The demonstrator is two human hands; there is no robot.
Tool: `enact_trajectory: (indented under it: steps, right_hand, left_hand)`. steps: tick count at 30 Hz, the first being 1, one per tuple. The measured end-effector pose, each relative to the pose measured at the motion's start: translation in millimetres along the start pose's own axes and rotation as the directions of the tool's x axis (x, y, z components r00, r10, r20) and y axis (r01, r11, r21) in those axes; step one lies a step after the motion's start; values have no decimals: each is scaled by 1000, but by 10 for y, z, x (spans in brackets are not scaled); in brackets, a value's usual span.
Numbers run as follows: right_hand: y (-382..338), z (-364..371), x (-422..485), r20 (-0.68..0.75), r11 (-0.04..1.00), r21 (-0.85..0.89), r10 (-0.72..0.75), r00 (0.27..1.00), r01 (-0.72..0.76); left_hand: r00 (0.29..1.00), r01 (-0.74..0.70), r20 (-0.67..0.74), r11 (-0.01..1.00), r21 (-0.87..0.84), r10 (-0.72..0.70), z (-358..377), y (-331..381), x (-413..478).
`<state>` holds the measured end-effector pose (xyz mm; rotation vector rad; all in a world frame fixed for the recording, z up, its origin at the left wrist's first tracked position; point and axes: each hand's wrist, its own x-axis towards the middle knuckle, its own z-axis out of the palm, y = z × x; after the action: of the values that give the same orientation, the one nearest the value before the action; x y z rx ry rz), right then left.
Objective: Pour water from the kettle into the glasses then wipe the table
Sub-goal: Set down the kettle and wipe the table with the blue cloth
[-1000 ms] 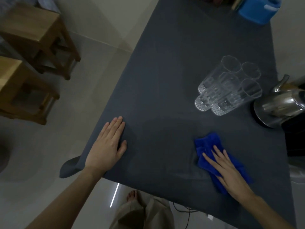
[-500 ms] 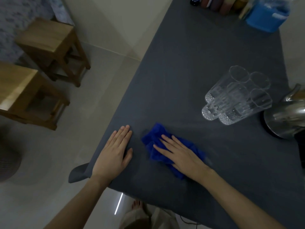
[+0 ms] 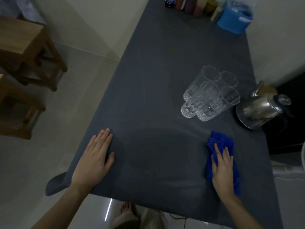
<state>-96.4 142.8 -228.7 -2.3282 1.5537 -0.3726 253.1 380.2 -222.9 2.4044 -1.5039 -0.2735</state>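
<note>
Left hand (image 3: pixel 94 161) flat, open, at table (image 3: pixel 165 63) left edge. Bare tabletop between hands. Right hand (image 3: pixel 222 169) pressing flat on blue cloth (image 3: pixel 221 141); glasses (image 3: pixel 209 95), kettle (image 3: pixel 262 109) just beyond.

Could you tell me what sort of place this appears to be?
Probably a home dining or kitchen area: a table under a dark cloth holds drinking glasses and a steel kettle, with wooden stools on the tiled floor beside it.

Dim light filled the room. Two wooden stools (image 3: pixel 28 52) stood on the pale tiled floor (image 3: pixel 54 156) at left, near a plain light wall (image 3: pixel 99 19). A bright streak (image 3: pixel 108 209) glinted on the tiles.
</note>
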Motion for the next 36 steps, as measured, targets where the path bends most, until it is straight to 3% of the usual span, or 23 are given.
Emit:
enact_trajectory:
  steps: [2, 10, 12, 15, 19, 24, 26, 30, 33, 36]
  right_hand:
    - [-208, 89, 31, -34, 1000, 5, 3, 999, -3]
    - [-1449, 652, 170, 36, 971, 28, -240, 970, 239]
    - [-1851, 806, 102, 83, 929, 68, -367, 926, 363]
    - [-2282, 961, -100, 171, 818, 102, -575, 800, 567]
    - [-2063, 870, -156, 236, 750, 105, -656, 717, 653]
    - [-1003, 409, -216, 380, 665, 61, -705, 599, 744]
    - [-468, 140, -180, 389, 692, 10, -668, 635, 722]
    - [245, -348, -49, 329, 888, -58, -415, 848, 457]
    - [245, -337, 43, 281, 953, -74, -262, 923, 293]
    - [-110, -138, 147, 190, 977, -14, -207, 960, 213]
  left_hand:
    - [1000, -3, -6, 1000, -6, 3, 1, 1, 2]
    - [1000, -6, -21, 1000, -7, 6, 20, -14, 5]
    - [1000, -11, -10, 1000, -4, 11, 23, -26, 9]
    - [1000, 4, 7, 1000, 1, -4, 22, -46, 4]
    - [1000, 14, -1, 1000, -9, -14, 0, -28, 4]
    - [1000, 4, -12, 1000, -16, -4, 19, -33, 0]
    - [1000, 5, -13, 1000, -17, -5, 25, -19, 1]
    - [1000, -4, -25, 1000, -1, 4, 22, -22, 2]
    - [999, -2, -33, 1000, 4, 2, 37, -34, 2]
    - [999, 0, -39, 1000, 3, 0, 56, -39, -3]
